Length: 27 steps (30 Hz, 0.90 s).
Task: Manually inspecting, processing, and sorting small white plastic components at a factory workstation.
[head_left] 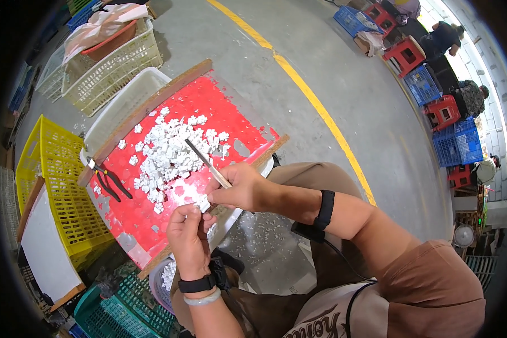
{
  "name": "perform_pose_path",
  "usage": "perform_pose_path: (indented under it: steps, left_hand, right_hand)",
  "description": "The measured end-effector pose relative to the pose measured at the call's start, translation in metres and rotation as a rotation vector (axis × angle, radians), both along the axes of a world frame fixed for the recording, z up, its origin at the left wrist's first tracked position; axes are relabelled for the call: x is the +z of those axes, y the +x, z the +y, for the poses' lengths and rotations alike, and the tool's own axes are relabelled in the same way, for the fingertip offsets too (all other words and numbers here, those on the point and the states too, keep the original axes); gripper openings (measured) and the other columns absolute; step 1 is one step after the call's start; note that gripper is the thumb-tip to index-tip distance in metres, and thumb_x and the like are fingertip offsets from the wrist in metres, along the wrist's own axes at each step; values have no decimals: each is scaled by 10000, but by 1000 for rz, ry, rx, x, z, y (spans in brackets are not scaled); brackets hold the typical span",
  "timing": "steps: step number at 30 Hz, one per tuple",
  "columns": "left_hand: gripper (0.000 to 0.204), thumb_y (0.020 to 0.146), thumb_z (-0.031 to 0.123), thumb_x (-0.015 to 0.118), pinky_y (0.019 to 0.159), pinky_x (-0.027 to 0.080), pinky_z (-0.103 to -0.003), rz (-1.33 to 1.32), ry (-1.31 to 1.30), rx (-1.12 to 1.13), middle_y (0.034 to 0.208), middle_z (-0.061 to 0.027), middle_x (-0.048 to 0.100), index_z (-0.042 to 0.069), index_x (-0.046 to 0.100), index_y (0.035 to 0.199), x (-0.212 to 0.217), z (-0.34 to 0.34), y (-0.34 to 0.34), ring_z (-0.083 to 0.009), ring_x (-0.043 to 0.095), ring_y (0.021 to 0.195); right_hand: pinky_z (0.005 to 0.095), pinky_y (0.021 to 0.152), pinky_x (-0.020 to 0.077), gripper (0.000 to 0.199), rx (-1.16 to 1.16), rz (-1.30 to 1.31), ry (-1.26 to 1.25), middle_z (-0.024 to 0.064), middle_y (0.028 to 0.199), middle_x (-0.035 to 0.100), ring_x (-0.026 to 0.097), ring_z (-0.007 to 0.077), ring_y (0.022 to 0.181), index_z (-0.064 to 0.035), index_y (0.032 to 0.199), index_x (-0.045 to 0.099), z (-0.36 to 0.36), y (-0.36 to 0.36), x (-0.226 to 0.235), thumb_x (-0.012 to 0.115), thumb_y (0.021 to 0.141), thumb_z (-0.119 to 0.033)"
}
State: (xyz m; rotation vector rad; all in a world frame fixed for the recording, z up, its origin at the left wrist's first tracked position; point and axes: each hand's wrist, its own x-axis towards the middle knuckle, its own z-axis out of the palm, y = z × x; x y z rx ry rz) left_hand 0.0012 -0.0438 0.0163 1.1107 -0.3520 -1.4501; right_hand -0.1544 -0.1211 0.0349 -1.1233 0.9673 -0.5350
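Observation:
My left hand is closed, pinching a small white moulded piece over the near edge of the red-topped board. In my right hand is a slim hand tool with a narrow dark blade and a pale handle; whether it is a knife or a file I cannot tell. Its blade points up and left, away from the piece, while the right fingertips meet the piece. Just beyond my hands lies a heap of similar white pieces. Dark-handled pliers rest at the board's left side.
Wooden strips edge the board. Left of it stand a yellow crate and a cream crate; a teal basket is at the lower left. A yellow line crosses the floor. People sit among red stools at the far right.

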Motion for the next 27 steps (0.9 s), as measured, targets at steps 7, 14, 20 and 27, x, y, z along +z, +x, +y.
perform_pose_path:
  steps: [7, 14, 20, 27]
  left_hand:
    - [37, 895, 77, 570, 664, 544, -248, -62, 26, -11, 804, -37, 598, 42, 580, 901, 0, 2, -3, -107, 599, 698]
    - [32, 875, 32, 567, 658, 549, -269, 45, 28, 23, 791, -50, 608, 18, 585, 898, -5, 1, -1, -134, 613, 646]
    - [41, 875, 32, 563, 669, 550, -272, 78, 15, 61, 812, -49, 606, 22, 581, 911, -1, 2, 4, -137, 615, 672]
    - [57, 876, 23, 554, 677, 554, -275, 57, 9, 47, 820, -49, 608, 26, 576, 928, 1, 2, 9, -141, 618, 687]
  right_hand:
    - [223, 467, 343, 59, -32, 73, -66, -12, 593, 525, 466, 48, 534, -25, 761, 628, 1, 4, -11, 598, 776, -74]
    - [220, 462, 334, 49, -7, -112, 195, 12, 603, 539, 451, 57, 506, -7, 753, 624, -5, 3, -15, 599, 757, -50]
    - [247, 477, 387, 101, -11, 112, -199, 5, 593, 568, 504, 75, 528, -30, 743, 653, -6, -5, -13, 598, 771, -110]
    - [240, 656, 452, 121, 350, 174, -81, 3, 771, 634, 566, 79, 743, -59, 873, 671, -8, -36, 8, 679, 785, -142]
